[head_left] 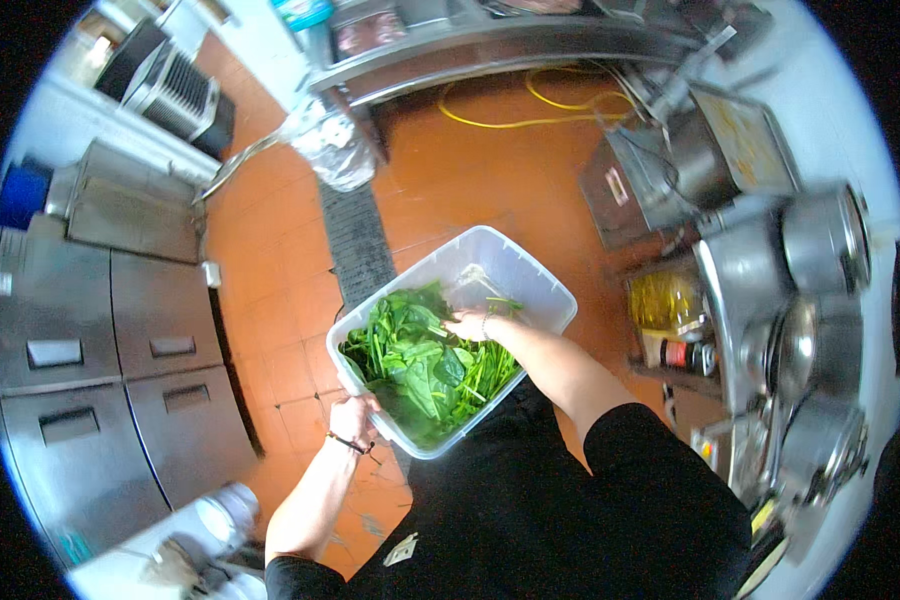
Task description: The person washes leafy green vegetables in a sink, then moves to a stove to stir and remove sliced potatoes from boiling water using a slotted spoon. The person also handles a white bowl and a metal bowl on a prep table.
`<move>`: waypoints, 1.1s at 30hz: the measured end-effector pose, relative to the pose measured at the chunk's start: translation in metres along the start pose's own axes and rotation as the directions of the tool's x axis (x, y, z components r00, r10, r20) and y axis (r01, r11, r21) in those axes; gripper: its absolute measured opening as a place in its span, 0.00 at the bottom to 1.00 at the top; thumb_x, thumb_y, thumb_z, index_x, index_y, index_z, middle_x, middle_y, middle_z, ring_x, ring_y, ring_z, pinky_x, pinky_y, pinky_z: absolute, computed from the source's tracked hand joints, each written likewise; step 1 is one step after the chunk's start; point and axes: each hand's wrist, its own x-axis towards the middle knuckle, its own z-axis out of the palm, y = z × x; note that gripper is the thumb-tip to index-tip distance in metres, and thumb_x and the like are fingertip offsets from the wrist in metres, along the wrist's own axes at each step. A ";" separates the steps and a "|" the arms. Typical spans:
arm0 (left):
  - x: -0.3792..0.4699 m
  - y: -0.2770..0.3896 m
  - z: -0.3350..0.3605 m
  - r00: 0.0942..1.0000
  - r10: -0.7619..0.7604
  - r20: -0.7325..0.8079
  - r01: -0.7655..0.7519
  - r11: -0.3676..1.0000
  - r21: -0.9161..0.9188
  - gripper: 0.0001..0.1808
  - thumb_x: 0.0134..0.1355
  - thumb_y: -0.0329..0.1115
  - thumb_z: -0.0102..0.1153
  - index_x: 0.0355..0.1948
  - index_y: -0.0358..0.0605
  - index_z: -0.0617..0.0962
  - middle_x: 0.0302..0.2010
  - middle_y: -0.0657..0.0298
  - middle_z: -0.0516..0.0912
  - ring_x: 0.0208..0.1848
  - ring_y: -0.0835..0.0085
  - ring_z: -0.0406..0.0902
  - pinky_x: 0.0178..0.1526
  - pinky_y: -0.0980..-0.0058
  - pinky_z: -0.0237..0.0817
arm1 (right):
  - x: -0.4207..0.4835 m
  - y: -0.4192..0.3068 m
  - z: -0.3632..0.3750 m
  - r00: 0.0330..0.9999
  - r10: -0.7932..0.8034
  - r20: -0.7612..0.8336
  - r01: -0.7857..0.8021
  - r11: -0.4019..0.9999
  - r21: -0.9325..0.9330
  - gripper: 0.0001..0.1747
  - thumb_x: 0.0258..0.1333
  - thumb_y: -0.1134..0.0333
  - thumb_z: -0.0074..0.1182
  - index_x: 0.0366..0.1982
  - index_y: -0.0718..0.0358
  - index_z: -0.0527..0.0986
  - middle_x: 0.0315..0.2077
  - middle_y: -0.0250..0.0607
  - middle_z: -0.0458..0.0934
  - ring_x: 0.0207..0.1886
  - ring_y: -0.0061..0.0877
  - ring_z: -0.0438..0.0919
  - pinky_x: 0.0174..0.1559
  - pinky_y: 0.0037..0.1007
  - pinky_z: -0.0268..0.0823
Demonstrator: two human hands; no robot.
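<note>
A translucent plastic tub (521,262) is in front of my body, tilted in the view and partly filled with leafy greens (420,360) that look like spinach. My left hand (354,420) grips the tub's near left corner at the rim. Inside the tub, my right hand (469,325) reaches onto the greens; its fingertips touch leaves, and whether they pinch any is unclear. Green stems lie below that wrist. The far right part of the tub shows its bare wall and a few loose stems.
Steel drawer cabinets (60,315) line the left side. A bin with a clear liner (337,146) stands ahead beside a dark floor mat (360,240). A yellow hose (495,120) lies under the steel counter (495,56). Pots (825,240) and oil (664,304) stand at right.
</note>
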 end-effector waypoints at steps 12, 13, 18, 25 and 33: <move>-0.039 0.029 0.022 0.987 -0.020 -0.159 -0.014 0.978 -0.207 0.04 0.51 0.23 0.52 0.25 0.40 0.79 0.19 0.63 0.78 0.16 0.78 0.69 0.17 0.80 0.56 | 0.010 -0.065 -0.087 0.994 -0.030 0.104 0.071 0.907 -0.415 0.38 0.61 0.34 0.38 0.65 0.48 0.68 0.67 0.37 0.63 0.70 0.44 0.59 0.71 0.58 0.39; -0.044 0.036 0.024 0.986 0.002 -0.165 -0.037 0.976 -0.215 0.04 0.51 0.22 0.52 0.26 0.40 0.78 0.20 0.63 0.78 0.16 0.78 0.69 0.17 0.80 0.56 | -0.001 -0.073 -0.101 0.994 -0.060 0.086 0.091 0.899 -0.428 0.38 0.60 0.33 0.39 0.65 0.46 0.68 0.67 0.36 0.64 0.70 0.42 0.60 0.70 0.59 0.39; -0.060 0.075 0.047 0.989 0.046 -0.139 -0.082 0.961 -0.265 0.05 0.53 0.21 0.51 0.29 0.39 0.78 0.20 0.64 0.79 0.16 0.80 0.68 0.17 0.81 0.56 | -0.040 -0.104 -0.196 0.977 -0.193 0.089 0.213 0.901 -0.377 0.40 0.61 0.31 0.35 0.58 0.53 0.75 0.58 0.47 0.74 0.64 0.44 0.69 0.68 0.48 0.53; -0.082 0.111 0.054 0.988 0.085 -0.131 -0.131 0.905 -0.405 0.06 0.50 0.17 0.53 0.28 0.37 0.77 0.22 0.61 0.79 0.22 0.76 0.73 0.26 0.78 0.65 | -0.053 -0.122 -0.239 0.945 -0.322 -0.052 0.282 0.886 -0.368 0.35 0.65 0.39 0.39 0.60 0.56 0.71 0.58 0.49 0.74 0.63 0.44 0.71 0.65 0.41 0.60; -0.096 0.103 0.044 0.986 0.068 -0.155 -0.122 0.922 -0.367 0.07 0.49 0.16 0.52 0.28 0.36 0.77 0.22 0.60 0.79 0.23 0.74 0.74 0.29 0.76 0.67 | -0.034 -0.099 -0.206 0.968 0.011 -0.249 -0.075 0.966 -0.247 0.49 0.61 0.32 0.39 0.69 0.63 0.57 0.69 0.57 0.55 0.71 0.47 0.57 0.70 0.39 0.51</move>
